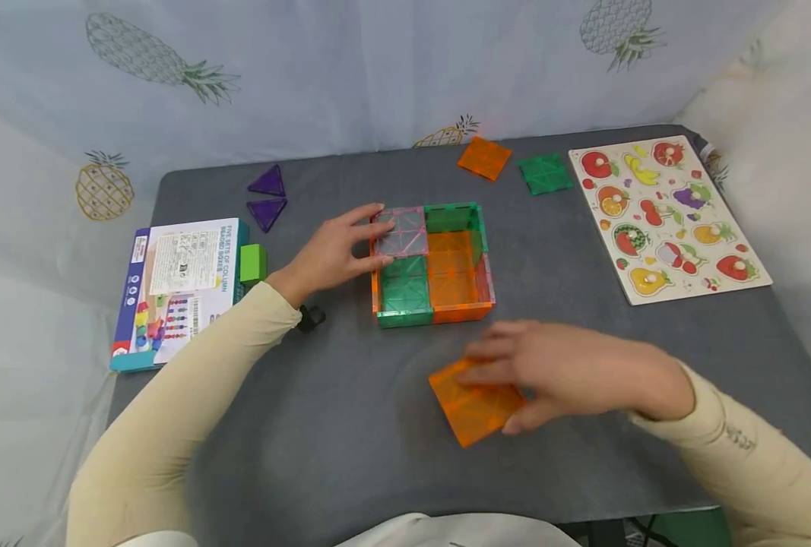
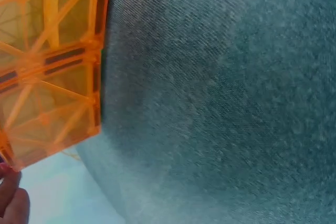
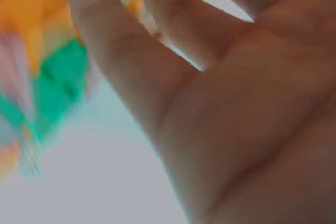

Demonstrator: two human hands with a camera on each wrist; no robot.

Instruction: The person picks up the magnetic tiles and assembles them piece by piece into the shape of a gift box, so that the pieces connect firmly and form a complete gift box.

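Observation:
A low square box of translucent magnetic tiles (image 1: 483, 275) stands mid-table, with green, orange and pink walls. A pink tile (image 1: 405, 234) covers its back left quarter; a green tile (image 1: 405, 289) shows in the front left quarter, and orange shows through the right half. My left hand (image 1: 337, 254) touches the box's left side and the pink tile, its fingers spread. In the left wrist view, fingertips (image 2: 14, 203) are near a corner of the orange wall (image 2: 52, 114). Over a loose orange tile (image 1: 470, 414) is my right hand (image 1: 569, 372), blurred, its fingers (image 3: 126, 51) extended in its wrist view.
At the back lie another orange tile (image 1: 485, 158), another green tile (image 1: 546, 174) and two purple triangles (image 1: 267, 213). A fruit puzzle board (image 1: 661, 220) is on the right. Left are a bead-toy box (image 1: 186, 296), a green block (image 1: 252, 264) and a small black object (image 1: 311, 319).

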